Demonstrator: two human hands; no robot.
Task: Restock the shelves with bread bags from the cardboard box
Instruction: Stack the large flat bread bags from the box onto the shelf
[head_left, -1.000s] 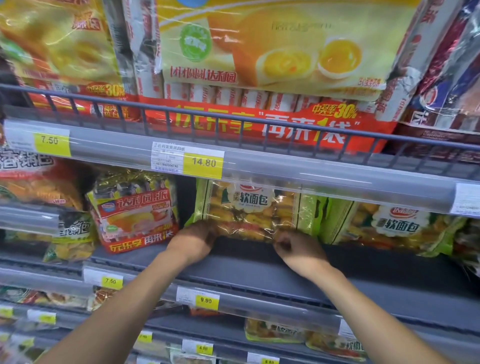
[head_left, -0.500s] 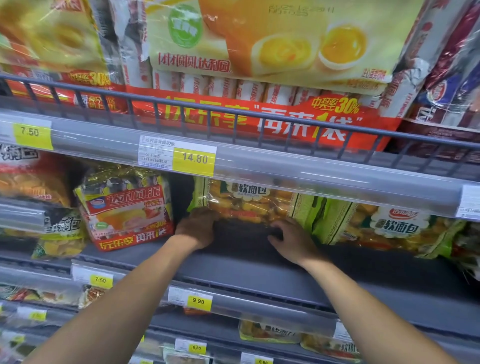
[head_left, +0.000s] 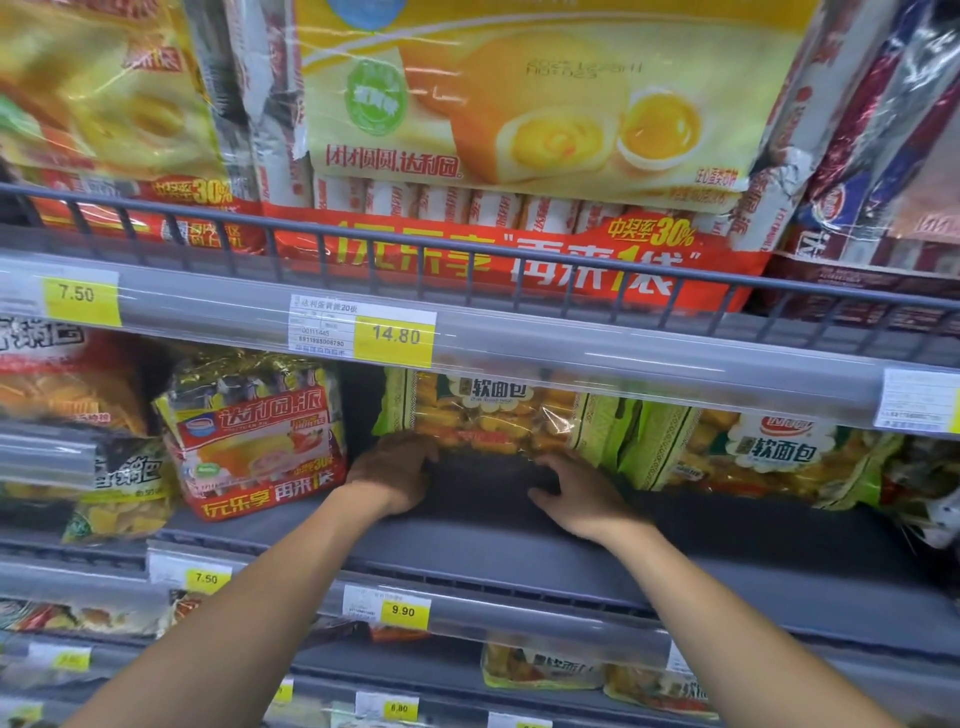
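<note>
Green-patterned clear bread bag (head_left: 483, 415), yellow price tag (head_left: 395, 338), grey shelf (head_left: 519, 551), red-banded yellow cake bag (head_left: 519, 130)

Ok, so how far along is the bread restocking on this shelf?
Done: one green bread bag already stands on the middle shelf, at the right. In hand: the left hand and right hand touch the lower edge of a second bread bag beside it. Left: bare shelf shows in front; the cardboard box is out of view, so the remaining count is unknown.
</note>
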